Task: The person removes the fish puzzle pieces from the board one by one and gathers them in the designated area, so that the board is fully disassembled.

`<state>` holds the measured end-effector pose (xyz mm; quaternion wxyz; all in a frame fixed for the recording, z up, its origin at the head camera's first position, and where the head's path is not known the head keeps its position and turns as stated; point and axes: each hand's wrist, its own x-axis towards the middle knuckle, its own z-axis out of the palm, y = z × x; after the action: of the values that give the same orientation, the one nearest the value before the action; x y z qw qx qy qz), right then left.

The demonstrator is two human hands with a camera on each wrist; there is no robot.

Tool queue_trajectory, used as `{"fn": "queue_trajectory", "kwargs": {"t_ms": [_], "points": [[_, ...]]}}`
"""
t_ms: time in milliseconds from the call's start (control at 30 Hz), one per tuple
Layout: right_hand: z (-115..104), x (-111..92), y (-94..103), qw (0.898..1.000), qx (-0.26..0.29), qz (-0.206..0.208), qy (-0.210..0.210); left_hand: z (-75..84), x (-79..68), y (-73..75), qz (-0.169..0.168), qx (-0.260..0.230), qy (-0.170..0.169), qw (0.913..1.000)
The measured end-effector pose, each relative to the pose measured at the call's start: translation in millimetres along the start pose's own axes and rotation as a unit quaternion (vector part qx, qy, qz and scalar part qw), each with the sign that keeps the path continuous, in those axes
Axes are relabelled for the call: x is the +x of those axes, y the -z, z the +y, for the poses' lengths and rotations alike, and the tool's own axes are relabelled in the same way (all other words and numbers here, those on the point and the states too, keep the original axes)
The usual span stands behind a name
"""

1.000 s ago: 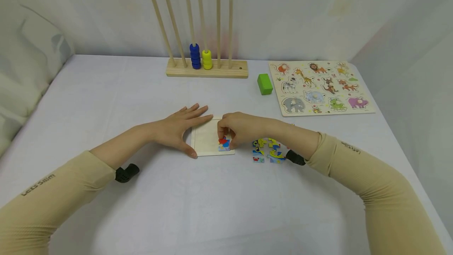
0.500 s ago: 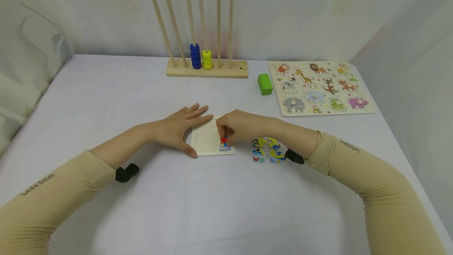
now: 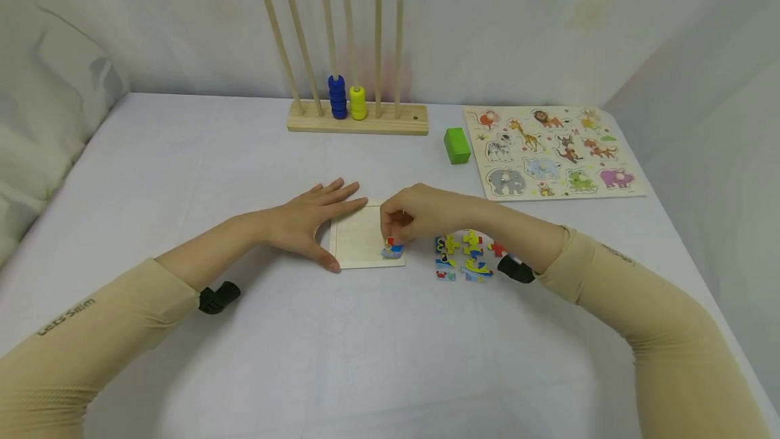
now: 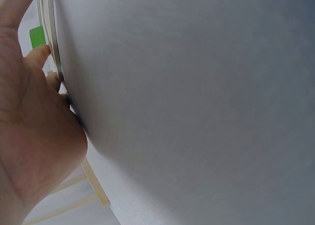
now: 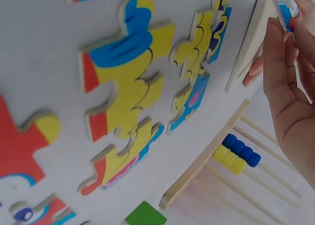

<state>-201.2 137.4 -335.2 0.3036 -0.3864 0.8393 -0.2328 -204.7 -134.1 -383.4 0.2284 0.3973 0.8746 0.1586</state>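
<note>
A shallow wooden puzzle tray (image 3: 355,239) lies on the white table. My left hand (image 3: 298,222) rests with fingers spread at its left side, forefinger and thumb at its corners; the left wrist view shows the palm (image 4: 37,131) beside the tray edge (image 4: 50,33). Over the tray's right front corner, my right hand (image 3: 417,214) pinches a blue and red puzzle piece (image 3: 392,251) between thumb and fingers. That piece (image 5: 284,11) is tilted in the right wrist view. Loose yellow, blue and red puzzle pieces (image 3: 451,245) lie right of the tray, partly hidden by the right forearm.
A wooden peg abacus (image 3: 359,125) with blue and yellow beads stands at the back. Right of it are a green block (image 3: 456,145) and an animal peg puzzle board (image 3: 536,190). Each wrist carries a black camera (image 3: 219,297).
My right hand has lifted slightly and shifted right, and the pinched puzzle piece has moved a little right and tilted. The left hand has stayed in place.
</note>
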Motion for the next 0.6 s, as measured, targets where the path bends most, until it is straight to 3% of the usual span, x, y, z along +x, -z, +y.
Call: {"fn": "queue_trajectory", "kwargs": {"t_ms": [600], "points": [[27.9,-50.5,19.9,0.995,0.082,0.022,-0.059,2.4,-0.8,0.8,-0.001,0.001,0.002,1.0]]}}
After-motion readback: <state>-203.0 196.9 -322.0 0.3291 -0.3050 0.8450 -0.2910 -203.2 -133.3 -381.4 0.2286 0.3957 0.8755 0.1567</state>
